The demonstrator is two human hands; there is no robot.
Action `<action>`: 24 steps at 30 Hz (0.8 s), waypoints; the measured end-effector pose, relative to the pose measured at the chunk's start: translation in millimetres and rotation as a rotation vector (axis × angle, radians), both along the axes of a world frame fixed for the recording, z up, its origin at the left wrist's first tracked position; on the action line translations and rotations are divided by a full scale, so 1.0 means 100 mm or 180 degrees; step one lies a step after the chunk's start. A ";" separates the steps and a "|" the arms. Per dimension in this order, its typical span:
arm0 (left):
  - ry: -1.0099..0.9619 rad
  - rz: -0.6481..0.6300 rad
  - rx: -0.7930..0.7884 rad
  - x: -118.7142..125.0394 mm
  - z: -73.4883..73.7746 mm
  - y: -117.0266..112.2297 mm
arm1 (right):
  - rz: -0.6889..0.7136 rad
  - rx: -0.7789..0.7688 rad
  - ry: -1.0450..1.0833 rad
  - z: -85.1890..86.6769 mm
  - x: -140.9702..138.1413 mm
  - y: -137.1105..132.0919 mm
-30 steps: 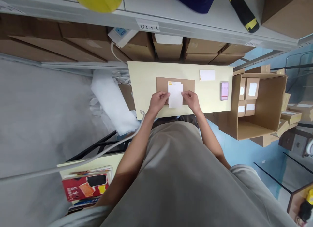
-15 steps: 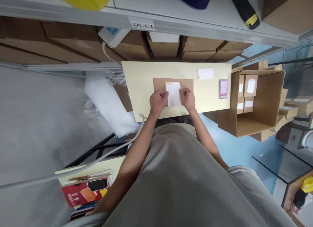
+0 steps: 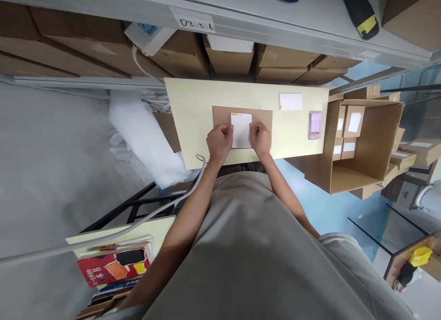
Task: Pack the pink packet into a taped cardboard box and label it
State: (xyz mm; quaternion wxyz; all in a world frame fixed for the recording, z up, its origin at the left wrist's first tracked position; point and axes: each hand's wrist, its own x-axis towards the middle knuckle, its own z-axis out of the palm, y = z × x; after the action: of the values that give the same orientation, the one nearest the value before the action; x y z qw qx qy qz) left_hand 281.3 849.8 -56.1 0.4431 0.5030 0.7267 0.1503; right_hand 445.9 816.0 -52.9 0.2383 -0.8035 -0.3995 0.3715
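A white folded sheet of paper (image 3: pixel 241 130) lies on a flat brown cardboard piece (image 3: pixel 265 117) in the middle of a pale yellow table (image 3: pixel 193 108). My left hand (image 3: pixel 219 142) is closed on the paper's left edge. My right hand (image 3: pixel 260 140) is closed on its right edge. Both hands press the paper down against the cardboard. A small yellow mark shows at the paper's top left corner.
A white card (image 3: pixel 291 101) and a phone (image 3: pixel 315 125) lie on the table's right part. An open cardboard box (image 3: pixel 375 145) with small boxes stands to the right. Brown boxes fill the shelf behind. White foam sheet (image 3: pixel 144 136) and a cable hang at the left.
The paper has become shorter and squarer, folded down flat on the cardboard. Both hands have drawn closer to its side edges and lowered onto it.
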 end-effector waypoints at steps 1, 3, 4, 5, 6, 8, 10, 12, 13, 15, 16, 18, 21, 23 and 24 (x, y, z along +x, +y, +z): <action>0.0014 0.0000 -0.0001 0.00 0.00 0.00 | 0.0009 0.0027 -0.0026 0.00 0.00 0.00; 0.0019 -0.0002 -0.0011 0.01 -0.01 0.00 | 0.0025 0.0060 -0.0061 -0.01 -0.01 0.01; 0.0017 -0.0004 -0.0021 0.02 -0.01 0.00 | 0.0028 0.0052 -0.0081 -0.01 -0.02 0.01; 0.0022 -0.0003 -0.0030 0.02 -0.01 0.00 | 0.0029 0.0035 -0.0108 -0.02 -0.02 0.01; 0.0034 -0.0001 -0.0037 0.02 -0.01 0.00 | 0.0029 0.0018 -0.0139 -0.02 -0.03 0.01; 0.0073 0.0005 -0.0024 0.03 -0.01 0.01 | 0.0024 0.0000 -0.0187 -0.03 -0.04 0.02; 0.0133 -0.0004 -0.0002 0.04 0.01 0.02 | 0.0031 0.0012 -0.0220 -0.04 -0.05 0.03; 0.0226 -0.0071 -0.0023 0.05 0.03 0.03 | 0.0061 0.0019 -0.0297 -0.06 -0.05 0.04; 0.0291 -0.0114 -0.0057 0.06 0.05 0.04 | 0.0076 0.0011 -0.0365 -0.06 -0.06 0.04; 0.0417 -0.0195 -0.0136 0.07 0.08 0.05 | 0.0104 -0.0011 -0.0507 -0.08 -0.06 0.05; 0.0466 -0.0216 -0.0166 0.08 0.10 0.06 | 0.0111 -0.0017 -0.0569 -0.09 -0.07 0.06; 0.0529 -0.0237 -0.0195 0.10 0.13 0.07 | 0.0129 -0.0004 -0.0645 -0.11 -0.07 0.06; 0.0569 -0.0242 -0.0213 0.11 0.15 0.09 | 0.0172 0.0041 -0.0682 -0.15 -0.07 0.07; 0.0562 -0.0245 -0.0220 0.11 0.15 0.10 | 0.0205 0.0039 -0.0705 -0.16 -0.06 0.07; 0.0554 -0.0252 -0.0217 0.10 0.15 0.10 | 0.0221 0.0021 -0.0724 -0.17 -0.06 0.07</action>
State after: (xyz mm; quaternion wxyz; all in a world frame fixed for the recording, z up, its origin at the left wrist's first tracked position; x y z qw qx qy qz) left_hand 291.6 859.6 -41.2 0.4007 0.5271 0.7467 0.0635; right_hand 439.9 823.4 -69.6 0.1810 -0.8253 -0.4528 0.2847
